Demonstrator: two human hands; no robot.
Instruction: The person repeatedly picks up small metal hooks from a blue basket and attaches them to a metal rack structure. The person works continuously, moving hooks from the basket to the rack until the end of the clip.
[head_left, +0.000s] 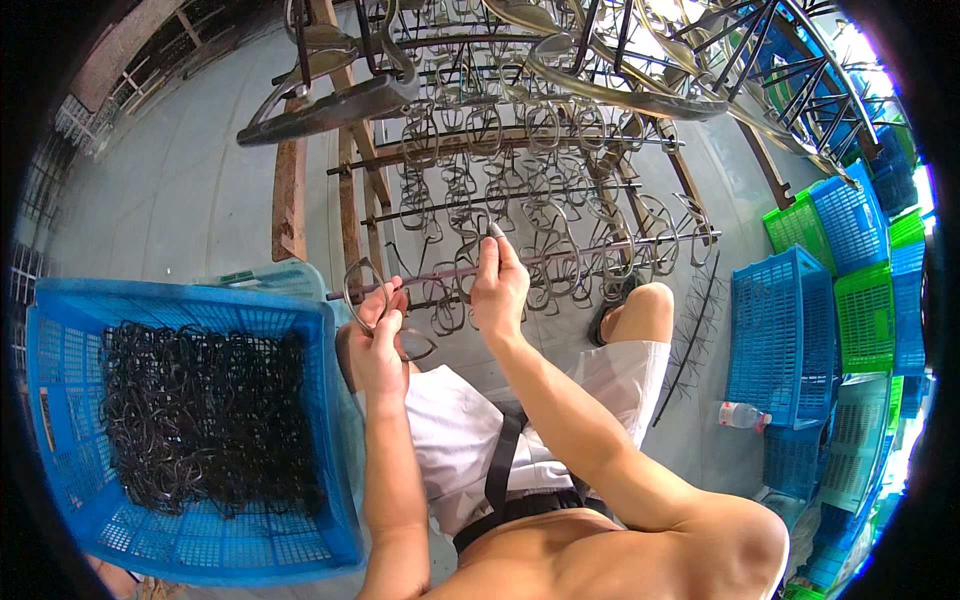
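My left hand [380, 350] is closed around a bent metal loop piece [352, 290]; its curved ends stick out above and below the fingers. The hand is beside the left end of a dark hanging rod [450, 270]. Further right, my right hand [498, 290] is raised at the rod with thumb and fingers pinched together. A small grey tip shows at those fingertips, too small to name. Many similar bent metal loops [550, 235] hang from the rods of the rack in front of me. To my left, a blue plastic basket [200, 545] holds a heap of dark bent metal pieces [205, 420].
Large metal loops [630, 95] hang close overhead from the rack. Wooden posts [290, 190] stand at its left. On the right are stacked blue baskets [775, 340] and green baskets [865, 305], a plastic bottle [742, 416] and a spiked rod [690, 335] on the floor.
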